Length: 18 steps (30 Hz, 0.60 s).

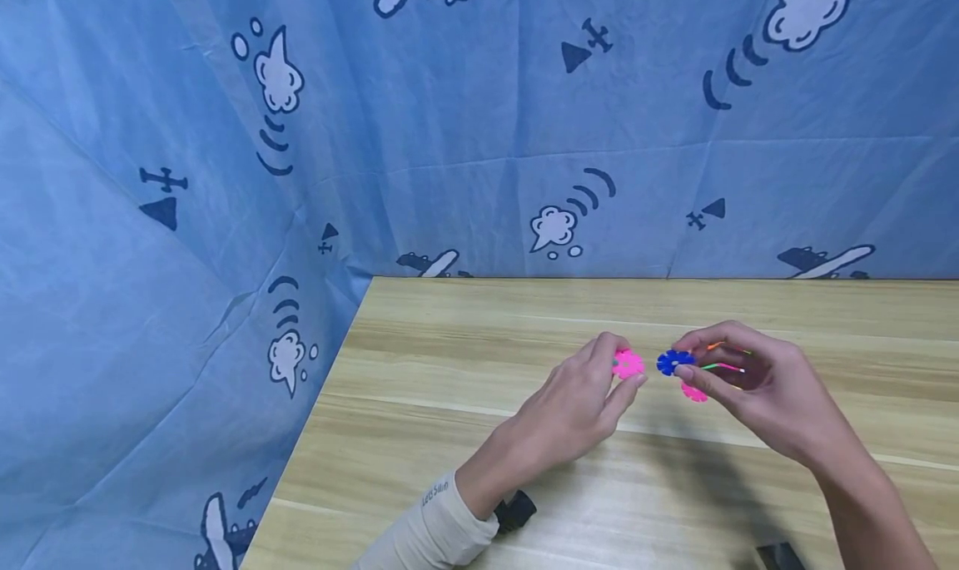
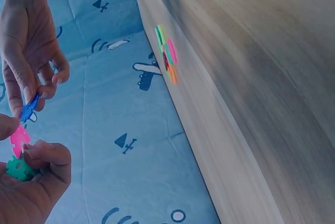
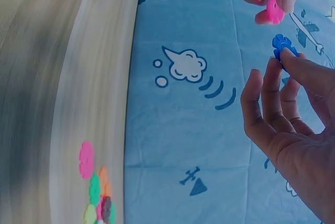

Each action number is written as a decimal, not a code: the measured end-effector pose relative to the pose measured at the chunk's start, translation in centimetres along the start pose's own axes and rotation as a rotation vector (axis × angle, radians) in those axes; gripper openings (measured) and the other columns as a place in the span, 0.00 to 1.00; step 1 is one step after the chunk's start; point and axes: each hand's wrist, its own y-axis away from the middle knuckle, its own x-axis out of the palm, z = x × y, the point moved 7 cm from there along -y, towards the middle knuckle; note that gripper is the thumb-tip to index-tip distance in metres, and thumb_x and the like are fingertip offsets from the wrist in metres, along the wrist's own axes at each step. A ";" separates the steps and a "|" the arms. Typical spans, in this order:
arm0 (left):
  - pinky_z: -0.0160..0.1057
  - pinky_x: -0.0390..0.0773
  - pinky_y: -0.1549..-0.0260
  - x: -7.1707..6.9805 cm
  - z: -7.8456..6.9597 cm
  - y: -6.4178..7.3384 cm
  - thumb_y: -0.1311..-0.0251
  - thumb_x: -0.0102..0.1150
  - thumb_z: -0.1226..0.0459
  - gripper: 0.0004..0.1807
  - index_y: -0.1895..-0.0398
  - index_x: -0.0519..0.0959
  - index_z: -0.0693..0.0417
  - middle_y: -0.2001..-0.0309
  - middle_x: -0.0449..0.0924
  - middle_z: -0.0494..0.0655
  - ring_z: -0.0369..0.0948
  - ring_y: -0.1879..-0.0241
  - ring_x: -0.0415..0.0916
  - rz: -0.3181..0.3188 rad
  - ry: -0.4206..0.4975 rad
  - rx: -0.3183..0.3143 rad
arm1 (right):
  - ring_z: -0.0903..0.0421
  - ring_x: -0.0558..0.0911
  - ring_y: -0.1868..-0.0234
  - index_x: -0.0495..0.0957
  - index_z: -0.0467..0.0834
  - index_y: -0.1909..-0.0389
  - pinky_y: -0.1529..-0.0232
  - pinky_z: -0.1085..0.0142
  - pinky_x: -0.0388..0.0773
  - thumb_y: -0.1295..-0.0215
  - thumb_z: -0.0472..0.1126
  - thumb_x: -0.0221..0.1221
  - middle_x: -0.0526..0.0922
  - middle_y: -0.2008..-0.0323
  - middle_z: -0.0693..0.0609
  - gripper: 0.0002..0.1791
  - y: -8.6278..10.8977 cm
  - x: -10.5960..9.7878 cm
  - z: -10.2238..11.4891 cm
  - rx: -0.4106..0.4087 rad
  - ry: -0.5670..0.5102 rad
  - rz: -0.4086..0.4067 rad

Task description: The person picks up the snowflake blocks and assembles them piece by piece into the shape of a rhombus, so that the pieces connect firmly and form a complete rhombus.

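Between its thumb and fingers my left hand (image 1: 569, 403) pinches a pink notched plastic disc (image 1: 628, 364). In the left wrist view a green notched disc (image 2: 20, 168) sits against the pink one, also within the left hand's grasp. My right hand (image 1: 772, 387) pinches a blue flower-shaped notched disc (image 1: 675, 362) by its edge, its other fingers loosely bent. The blue disc is held up close to the pink disc, with a small gap between them in the head and right wrist views.
Several coloured notched discs, among them a pink one (image 3: 86, 159) and an orange one (image 3: 105, 181), lie on the wooden table (image 1: 419, 345) behind the right hand. A blue printed curtain (image 1: 464, 137) hangs along the back and left edges. A black object (image 1: 779, 556) is at the front.
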 end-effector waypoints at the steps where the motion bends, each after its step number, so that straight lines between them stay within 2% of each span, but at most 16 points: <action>1: 0.18 0.74 0.59 0.0 0.0 0.0 0.16 0.50 0.56 0.17 0.35 0.72 0.58 0.52 0.79 0.42 0.30 0.59 0.74 -0.002 -0.001 0.002 | 0.65 0.91 0.59 0.84 0.35 0.52 0.56 0.76 0.87 0.45 0.15 0.70 0.89 0.57 0.59 0.21 0.0 0.1 0.2 -0.009 -0.002 -0.002; 12: 0.17 0.71 0.62 0.2 -0.1 -0.1 0.16 0.52 0.56 0.15 0.38 0.72 0.56 0.53 0.80 0.41 0.30 0.62 0.72 -0.006 0.003 0.024 | 0.64 0.88 0.59 0.86 0.34 0.53 0.52 0.78 0.85 0.48 0.12 0.69 0.89 0.57 0.58 0.24 -0.1 0.7 0.8 -0.068 -0.014 -0.014; 18: 0.17 0.69 0.66 0.4 -0.3 -0.1 0.16 0.52 0.57 0.13 0.40 0.72 0.56 0.55 0.79 0.41 0.30 0.64 0.71 0.001 0.013 0.039 | 0.63 0.87 0.58 0.85 0.33 0.54 0.55 0.76 0.86 0.45 0.12 0.67 0.88 0.56 0.53 0.21 -0.1 1.2 1.0 -0.115 -0.126 0.022</action>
